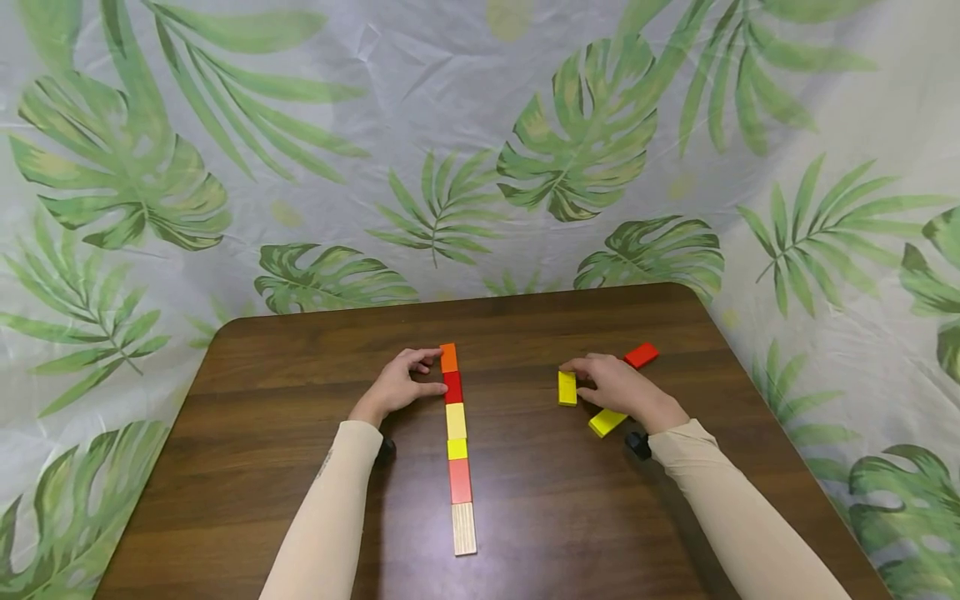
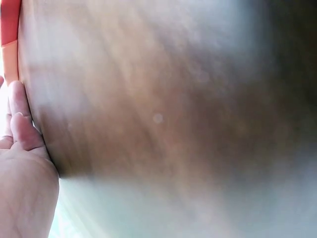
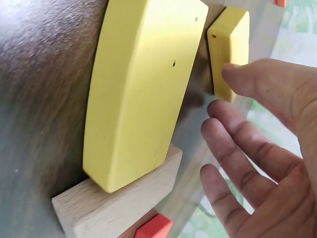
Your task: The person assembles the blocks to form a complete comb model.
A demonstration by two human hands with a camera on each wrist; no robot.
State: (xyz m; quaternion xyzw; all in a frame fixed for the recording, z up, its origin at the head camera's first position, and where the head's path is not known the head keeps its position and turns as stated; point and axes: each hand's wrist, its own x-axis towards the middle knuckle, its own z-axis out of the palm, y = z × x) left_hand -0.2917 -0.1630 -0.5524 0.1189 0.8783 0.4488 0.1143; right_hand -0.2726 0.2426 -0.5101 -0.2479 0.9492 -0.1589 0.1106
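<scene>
My left hand [image 1: 401,382] is beside the far end of a straight row of blocks; its index finger reaches the orange block [image 1: 448,357] and its thumb meets the red block [image 1: 453,387]. In the left wrist view only part of that hand [image 2: 27,148] shows at the edge. My right hand [image 1: 618,385] hovers at a yellow block [image 1: 567,390], index fingertip by its far end and thumb by its side. The right wrist view shows these fingers spread loosely, the thumb overlapping that block [image 3: 230,44]. A larger-looking yellow block [image 3: 143,89] lies closer to the camera.
Toward me the row continues with a pale yellow block [image 1: 456,421], a short yellow one [image 1: 457,449], a light red one [image 1: 460,482] and a wooden one [image 1: 464,529]. Another red block [image 1: 641,355] lies beyond my right hand. A plain wooden block [image 3: 124,198] shows in the right wrist view.
</scene>
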